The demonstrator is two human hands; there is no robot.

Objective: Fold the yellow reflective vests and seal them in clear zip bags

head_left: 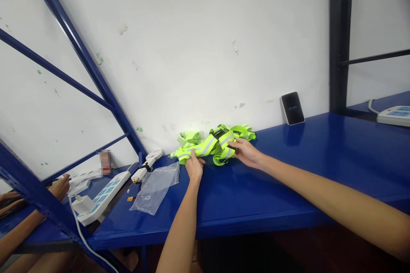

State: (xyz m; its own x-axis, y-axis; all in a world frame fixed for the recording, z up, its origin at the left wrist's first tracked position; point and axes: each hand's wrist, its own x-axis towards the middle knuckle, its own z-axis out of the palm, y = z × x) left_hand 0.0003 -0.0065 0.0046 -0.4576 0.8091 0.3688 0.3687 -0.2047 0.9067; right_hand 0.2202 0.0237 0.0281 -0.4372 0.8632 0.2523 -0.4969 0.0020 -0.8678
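A tangled bundle of neon yellow-green reflective straps (209, 144), with silver stripes and some black parts, lies on the blue table near the wall. My left hand (194, 167) grips the front left of the bundle, thumb over a strap. At the right side, my right hand (246, 152) pinches a strap between thumb and fingers. Behind the left part sits a folded neon piece in clear wrapping (189, 137). Parts of the fingers are hidden under the straps.
Left on the blue table (256, 196) lie a clear plastic bag (156, 187), a white handheld fan (149, 164) and small wired connectors. A power strip (104, 198) sits by the blue frame post. A clock-display device (292, 108) leans on the wall. Another person's hand (60, 187) is far left.
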